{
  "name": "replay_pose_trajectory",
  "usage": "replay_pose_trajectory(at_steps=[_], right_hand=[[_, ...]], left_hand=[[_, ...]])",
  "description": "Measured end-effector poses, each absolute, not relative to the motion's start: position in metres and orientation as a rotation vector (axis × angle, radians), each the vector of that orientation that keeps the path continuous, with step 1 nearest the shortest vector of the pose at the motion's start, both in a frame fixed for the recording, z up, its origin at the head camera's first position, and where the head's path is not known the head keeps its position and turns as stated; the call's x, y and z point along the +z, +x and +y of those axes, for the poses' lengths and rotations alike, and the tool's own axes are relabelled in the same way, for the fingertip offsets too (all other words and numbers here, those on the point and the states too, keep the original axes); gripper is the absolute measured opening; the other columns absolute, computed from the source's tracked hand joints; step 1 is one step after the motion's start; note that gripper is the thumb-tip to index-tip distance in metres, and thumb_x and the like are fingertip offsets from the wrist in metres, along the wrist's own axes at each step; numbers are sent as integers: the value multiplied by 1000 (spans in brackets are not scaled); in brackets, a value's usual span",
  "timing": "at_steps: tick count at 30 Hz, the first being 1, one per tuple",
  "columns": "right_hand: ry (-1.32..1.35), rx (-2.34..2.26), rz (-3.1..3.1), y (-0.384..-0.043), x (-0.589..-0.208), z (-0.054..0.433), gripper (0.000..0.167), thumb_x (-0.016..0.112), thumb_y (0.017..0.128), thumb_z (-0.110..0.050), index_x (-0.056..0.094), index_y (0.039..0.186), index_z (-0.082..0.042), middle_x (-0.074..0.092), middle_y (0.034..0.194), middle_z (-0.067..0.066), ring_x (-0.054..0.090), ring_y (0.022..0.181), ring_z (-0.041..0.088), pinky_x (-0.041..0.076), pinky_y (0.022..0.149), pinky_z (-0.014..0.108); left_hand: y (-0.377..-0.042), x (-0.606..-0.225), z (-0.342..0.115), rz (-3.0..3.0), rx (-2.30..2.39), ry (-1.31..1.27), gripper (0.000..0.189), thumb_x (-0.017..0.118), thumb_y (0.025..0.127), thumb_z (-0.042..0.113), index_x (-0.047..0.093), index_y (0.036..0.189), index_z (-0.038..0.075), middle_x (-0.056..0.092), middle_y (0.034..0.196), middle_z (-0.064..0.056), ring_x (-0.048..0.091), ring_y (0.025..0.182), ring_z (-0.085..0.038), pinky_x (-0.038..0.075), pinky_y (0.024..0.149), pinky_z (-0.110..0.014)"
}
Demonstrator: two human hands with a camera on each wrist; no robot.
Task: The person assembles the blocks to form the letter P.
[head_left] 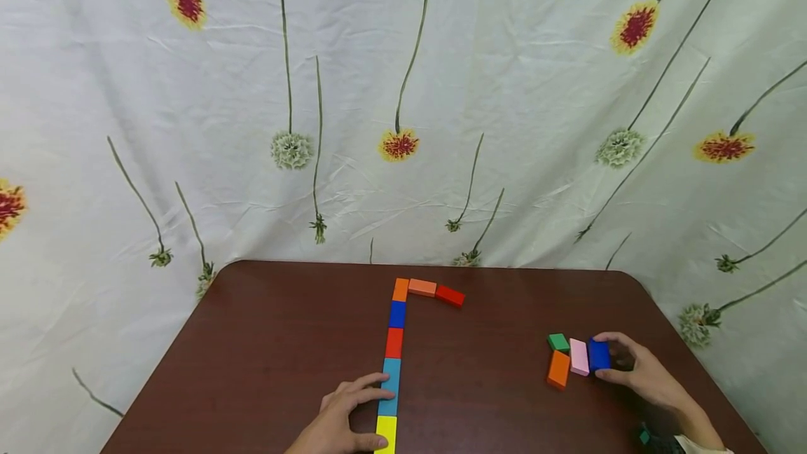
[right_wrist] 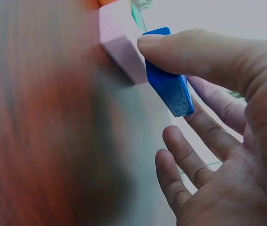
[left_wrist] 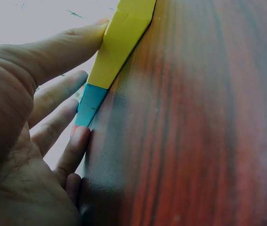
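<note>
At the table's right, my right hand (head_left: 643,368) pinches a dark blue block (head_left: 599,354) between thumb and fingers. In the right wrist view this blue block (right_wrist: 168,84) is tilted beside the pink block (right_wrist: 121,40). My left hand (head_left: 347,412) rests its fingertips along a straight row of blocks, its fingers fairly straight. Its thumb touches the yellow block (head_left: 387,433), and its index and middle fingertips lie at the light blue block (head_left: 389,398). Beyond these, the row goes on with a red block (head_left: 394,343), a second dark blue block (head_left: 398,314) and an orange block (head_left: 401,290).
From the row's far end, a light orange block (head_left: 422,288) and another red block (head_left: 450,296) angle off rightward. A green block (head_left: 558,342) and another orange block (head_left: 558,368) lie left of the pink one. A flowered cloth (head_left: 353,90) hangs behind the brown table (head_left: 265,342).
</note>
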State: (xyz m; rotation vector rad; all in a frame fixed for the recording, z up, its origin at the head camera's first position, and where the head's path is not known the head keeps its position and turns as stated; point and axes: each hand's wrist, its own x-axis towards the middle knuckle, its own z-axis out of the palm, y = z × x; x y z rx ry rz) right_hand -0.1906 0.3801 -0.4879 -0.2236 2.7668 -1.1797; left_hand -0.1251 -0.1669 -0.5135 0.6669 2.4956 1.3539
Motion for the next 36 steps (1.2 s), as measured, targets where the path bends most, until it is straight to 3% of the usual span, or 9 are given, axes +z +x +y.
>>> replay_pose_trajectory(at_steps=[6,13,19,21,23,26,28,30,36], right_hand=[[-286,-1252,2755,-195,-478,369,56,76,90,-19,50,136,-3,58,126,25,61,95,15,53,75,27],[-514,-1341,2731,-201,-468,347,50,75,90,-13,52,134,-4,57,127,25,62,93,8,54,75,26],[-634,-1372,2691,-211,-466,325,50,75,90,-12,53,134,-6,50,139,25,59,106,5,54,84,25],[-633,-1402,2641,-213,-466,317,51,75,90,-12,52,135,-7,48,139,27,64,87,11,56,73,27],[-614,-1420,2586,-215,-465,309,53,75,90,-14,50,137,-9,47,139,29,59,63,11,54,56,27],[-647,-1366,2622,-219,-465,297,54,77,89,-18,52,136,-13,51,137,25,59,64,20,54,57,32],[-692,-1309,2679,-223,-466,289,53,79,87,-21,54,134,-15,55,136,18,63,89,21,56,71,35],[-748,-1248,2748,-227,-468,280,52,80,86,-23,57,132,-17,58,135,11,57,112,30,52,88,39],[-815,-1202,2757,-238,-475,253,52,82,84,-21,59,131,-16,59,135,10,57,113,29,49,92,35]], left_hand=[[-125,-513,-167,2488,1353,665,50,79,84,42,66,130,30,51,149,-2,42,123,-25,29,87,-57],[-125,-513,-167,2473,1358,647,48,78,85,42,66,130,31,50,149,-3,41,124,-27,28,88,-59],[-125,-513,-167,2484,1356,663,49,79,85,42,66,131,31,50,150,-2,42,124,-28,27,89,-62],[-125,-513,-167,2484,1355,665,49,79,84,42,66,131,31,50,149,-2,42,124,-29,27,89,-62],[-125,-513,-166,2487,1353,666,50,79,84,42,66,130,31,51,149,-2,42,124,-29,27,89,-61],[-125,-513,-166,2479,1355,660,50,79,84,42,66,130,31,50,150,-1,42,124,-30,27,89,-61],[-125,-513,-166,2475,1358,655,50,79,84,42,66,130,32,50,150,-1,41,125,-30,27,90,-62],[-125,-513,-166,2472,1359,652,50,79,84,42,66,131,32,50,150,-1,41,125,-30,26,91,-63],[-125,-513,-167,2483,1357,662,50,79,84,42,66,131,32,50,150,-1,41,124,-29,26,90,-63]])
